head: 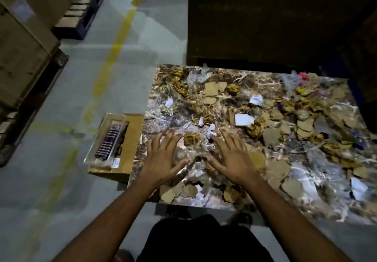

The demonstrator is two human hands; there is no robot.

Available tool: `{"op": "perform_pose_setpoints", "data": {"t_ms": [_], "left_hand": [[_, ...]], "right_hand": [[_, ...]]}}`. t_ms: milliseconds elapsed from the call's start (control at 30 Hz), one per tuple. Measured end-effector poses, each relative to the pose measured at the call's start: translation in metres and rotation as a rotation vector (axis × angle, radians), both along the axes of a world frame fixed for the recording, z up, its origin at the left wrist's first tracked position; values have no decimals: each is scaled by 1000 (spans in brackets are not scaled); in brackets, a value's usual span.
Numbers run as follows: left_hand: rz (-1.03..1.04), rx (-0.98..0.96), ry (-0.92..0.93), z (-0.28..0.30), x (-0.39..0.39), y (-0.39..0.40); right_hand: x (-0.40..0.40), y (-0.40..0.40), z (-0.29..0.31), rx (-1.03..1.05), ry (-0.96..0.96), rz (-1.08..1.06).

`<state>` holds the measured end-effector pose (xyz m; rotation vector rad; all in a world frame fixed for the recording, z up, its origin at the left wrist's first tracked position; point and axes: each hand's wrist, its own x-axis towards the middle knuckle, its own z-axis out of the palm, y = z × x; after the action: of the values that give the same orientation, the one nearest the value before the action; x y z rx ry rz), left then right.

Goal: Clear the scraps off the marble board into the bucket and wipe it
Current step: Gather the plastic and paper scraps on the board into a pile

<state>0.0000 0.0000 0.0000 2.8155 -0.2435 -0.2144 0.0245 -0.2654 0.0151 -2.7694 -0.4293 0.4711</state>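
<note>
The brown-veined marble board (334,110) fills the middle and right of the view. Several scraps cover it: torn cardboard pieces (212,88), crumpled gold foil (179,84), white paper bits (243,119) and clear plastic film (290,80). My left hand (163,157) and my right hand (232,157) lie flat with fingers spread over the board's near left part. Between them sit a gold foil ball (191,138) and crumpled clear plastic (201,151). No bucket shows in the view.
A cardboard box (130,139) stands against the board's left edge with a clear plastic case (108,139) holding a striped cloth on top. A dark cabinet (265,21) rises behind the board. Stacked cartons on pallets (26,45) line the far left. Grey floor lies between.
</note>
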Motion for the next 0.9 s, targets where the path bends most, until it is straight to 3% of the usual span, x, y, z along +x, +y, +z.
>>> {"op": "perform_pose_setpoints", "data": {"t_ms": [100, 233, 433, 733, 900], "left_hand": [[58, -42, 32, -16, -14, 3], [157, -187, 65, -42, -22, -16], [242, -440, 100, -55, -8, -39], [397, -760, -20, -61, 8, -72], [392, -862, -23, -54, 22, -82]], "right_hand": [[-9, 9, -15, -114, -25, -36], [-12, 22, -40, -99, -14, -101], [-9, 44, -51, 98, 9, -170], [14, 58, -60, 399, -16, -317], [24, 53, -56, 548, -35, -320]]}}
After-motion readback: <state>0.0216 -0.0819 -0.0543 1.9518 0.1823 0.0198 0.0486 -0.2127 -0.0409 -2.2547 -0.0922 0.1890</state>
